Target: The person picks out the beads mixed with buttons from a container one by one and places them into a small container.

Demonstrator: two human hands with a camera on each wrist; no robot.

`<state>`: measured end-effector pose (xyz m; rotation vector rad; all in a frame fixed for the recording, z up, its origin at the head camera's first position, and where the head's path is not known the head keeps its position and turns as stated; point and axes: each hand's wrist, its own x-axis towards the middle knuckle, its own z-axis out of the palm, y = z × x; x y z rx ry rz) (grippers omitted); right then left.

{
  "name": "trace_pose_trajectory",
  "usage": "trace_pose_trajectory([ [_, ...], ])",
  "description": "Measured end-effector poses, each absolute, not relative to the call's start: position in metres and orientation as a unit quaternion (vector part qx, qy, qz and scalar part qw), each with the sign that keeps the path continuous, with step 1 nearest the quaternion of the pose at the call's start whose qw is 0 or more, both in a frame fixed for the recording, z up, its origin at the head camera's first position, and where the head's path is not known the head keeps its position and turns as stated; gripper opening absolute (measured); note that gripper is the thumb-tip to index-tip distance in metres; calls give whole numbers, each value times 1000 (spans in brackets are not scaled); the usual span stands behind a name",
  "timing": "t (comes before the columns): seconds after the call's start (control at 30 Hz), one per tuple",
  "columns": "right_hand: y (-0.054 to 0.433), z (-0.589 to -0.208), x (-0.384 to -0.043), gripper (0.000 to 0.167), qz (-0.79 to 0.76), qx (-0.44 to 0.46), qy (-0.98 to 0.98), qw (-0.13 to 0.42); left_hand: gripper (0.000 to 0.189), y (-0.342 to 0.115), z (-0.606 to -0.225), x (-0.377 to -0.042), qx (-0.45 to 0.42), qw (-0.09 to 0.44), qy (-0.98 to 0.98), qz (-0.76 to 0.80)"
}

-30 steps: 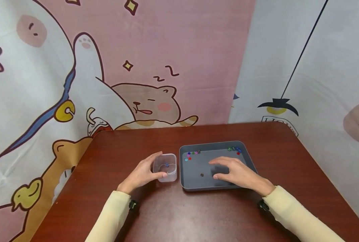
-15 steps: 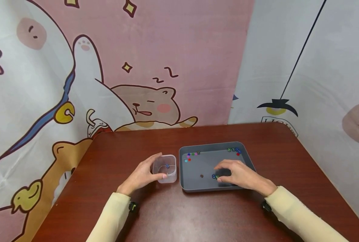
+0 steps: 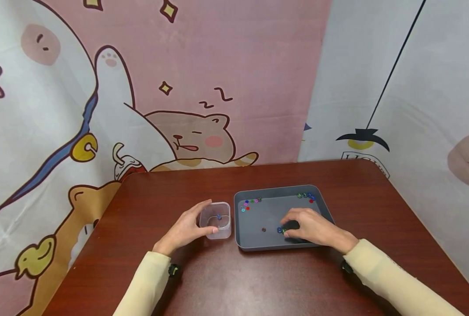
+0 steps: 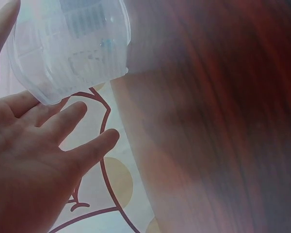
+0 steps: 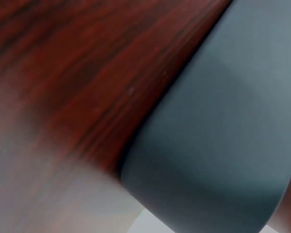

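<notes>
My left hand (image 3: 185, 228) holds a small clear plastic box (image 3: 225, 232), thumb at the near side and a finger at the far side. A small blue bead (image 3: 219, 217) lies inside. In the left wrist view the other fingers (image 4: 94, 148) spread loosely below the box's rim. My right hand (image 3: 313, 226) reaches low into a grey tray (image 3: 254, 245), thumb and index curved with a gap between their tips. Right at those fingertips are a dark blue bead (image 3: 279, 230) and a green bead (image 3: 283, 231). A brown bead (image 3: 264, 229) lies to their left.
Small coloured rings and beads (image 3: 252, 201) line the tray's far left corner; several green, blue and red beads (image 3: 305, 195) sit in its far right corner. The tray's wall (image 5: 218, 121) fills much of the right wrist view. A printed cloth (image 3: 258, 79) hangs behind the brown table (image 3: 171, 188).
My right hand has shifted slightly right and lower, uncovering the blue and green beads at its fingertips. The left hand keeps its place on the box.
</notes>
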<state>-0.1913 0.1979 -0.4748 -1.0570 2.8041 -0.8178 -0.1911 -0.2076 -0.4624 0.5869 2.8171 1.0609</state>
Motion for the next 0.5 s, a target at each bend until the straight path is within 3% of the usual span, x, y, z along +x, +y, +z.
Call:
trace_pose_trajectory([
  [0.5, 192, -476, -195, 21, -233, -343, 909, 34, 93, -208, -461, -191, 187, 44, 917, 349],
])
